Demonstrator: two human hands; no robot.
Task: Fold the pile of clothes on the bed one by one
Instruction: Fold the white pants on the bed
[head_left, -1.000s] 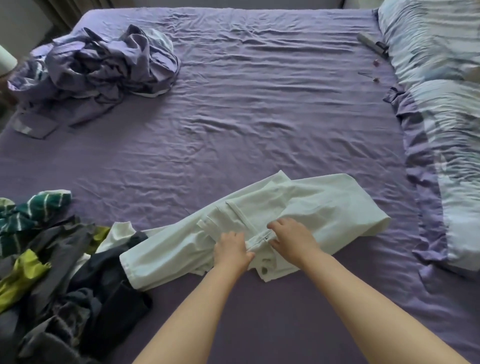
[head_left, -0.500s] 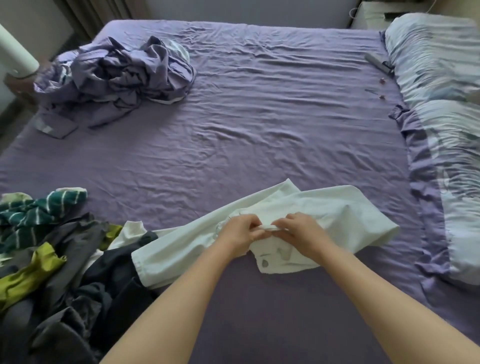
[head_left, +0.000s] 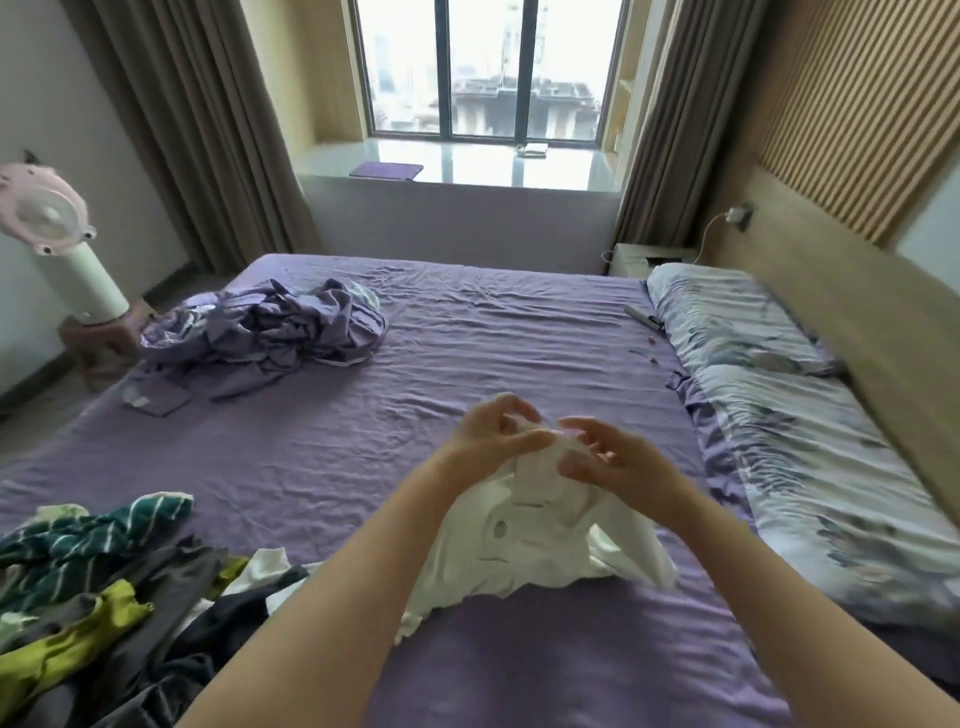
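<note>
Fingers (head_left: 511, 415) of the left hand (head_left: 488, 441) are curled round the bunched top of the white garment (head_left: 524, 551), and those of the right hand (head_left: 608, 462) pinch the same bunch from the other side. A second ago the garment was spread flat on the bed (head_left: 467, 322), with both hands low at its waistband; now it has been lifted by that waistband, so that the top is held up in the air and only the lower folds trail on the sheet. By this it is judged that the garment is being shaken out or squared before the first fold; no fold has yet been made.

Largest to smallest, the following can be counted. One bed is seen. Two pillows (head_left: 737, 327) are laid along its right side. One heap of purple bedding (head_left: 280, 327) is left at the far left. One pile (head_left: 88, 582) of unfolded clothes is lying at the near left, just beside the left forearm; the pieces in it are too tangled to be counted. One white garment is held. Two hands are at work. No folded piece is to be seen, so the task is judged barely begun.
</note>
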